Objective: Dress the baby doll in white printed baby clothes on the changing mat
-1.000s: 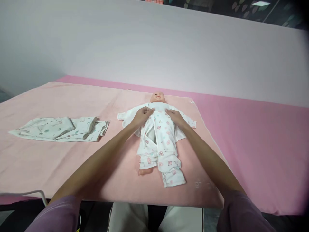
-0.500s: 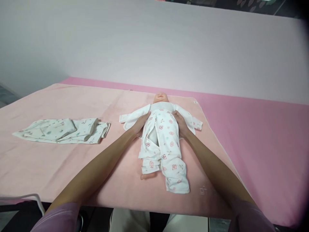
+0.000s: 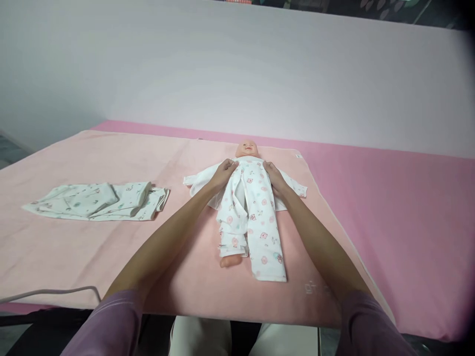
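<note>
A baby doll (image 3: 247, 148) lies on its back on the pink blanket, its head away from me. It wears a white long-sleeved top (image 3: 203, 176) with both sleeves spread out. White patterned pants (image 3: 260, 207) cover its front from the chest down. My left hand (image 3: 225, 173) is closed on the left edge of the waistband, and my right hand (image 3: 273, 175) is closed on its right edge. One bare foot (image 3: 230, 261) shows below the left pant leg. The right leg lies flat, with no foot visible.
Folded white patterned cloth (image 3: 100, 201) lies at the left on the pink blanket (image 3: 178, 291). A grey cable (image 3: 55, 290) crosses the near left corner. Behind the table stands a pale wall (image 3: 237, 74).
Both hands have moved up toward the doll's head, pulling the waistband higher. The right pant leg has straightened and its hem has moved up. More of the doll's face shows.
</note>
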Demonstrator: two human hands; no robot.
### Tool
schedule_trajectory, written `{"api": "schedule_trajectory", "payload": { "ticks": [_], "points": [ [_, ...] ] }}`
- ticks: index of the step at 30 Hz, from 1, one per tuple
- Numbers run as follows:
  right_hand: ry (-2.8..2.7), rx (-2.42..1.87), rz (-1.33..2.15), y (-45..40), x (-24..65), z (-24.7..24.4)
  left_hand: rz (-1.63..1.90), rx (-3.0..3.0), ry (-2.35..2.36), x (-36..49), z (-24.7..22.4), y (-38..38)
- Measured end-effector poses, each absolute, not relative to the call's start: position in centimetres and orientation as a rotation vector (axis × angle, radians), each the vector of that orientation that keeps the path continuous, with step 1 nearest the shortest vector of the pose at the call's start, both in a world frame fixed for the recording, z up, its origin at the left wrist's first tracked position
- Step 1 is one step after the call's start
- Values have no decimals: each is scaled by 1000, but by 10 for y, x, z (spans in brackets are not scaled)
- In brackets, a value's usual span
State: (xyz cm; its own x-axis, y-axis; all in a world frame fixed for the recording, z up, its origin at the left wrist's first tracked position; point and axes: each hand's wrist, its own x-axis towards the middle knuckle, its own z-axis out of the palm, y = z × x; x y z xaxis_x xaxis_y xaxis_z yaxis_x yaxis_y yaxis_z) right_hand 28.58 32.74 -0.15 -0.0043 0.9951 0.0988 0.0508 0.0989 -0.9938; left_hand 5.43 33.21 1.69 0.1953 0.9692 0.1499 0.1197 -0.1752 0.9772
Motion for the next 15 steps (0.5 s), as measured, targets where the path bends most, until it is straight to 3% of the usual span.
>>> {"api": "schedule_trajectory", "payload": {
  "ticks": [3,7,15],
  "points": [
    [-1401,-1232,1078,327,292,12,1055,1679,1117,55,27,334],
    [-1795,-1176,727,325,290,35,1007,2025,1062,59,44,335],
    [-1448,-1420,778,341,281,13,1134,1582,1225,58,21,332]
  ]
}}
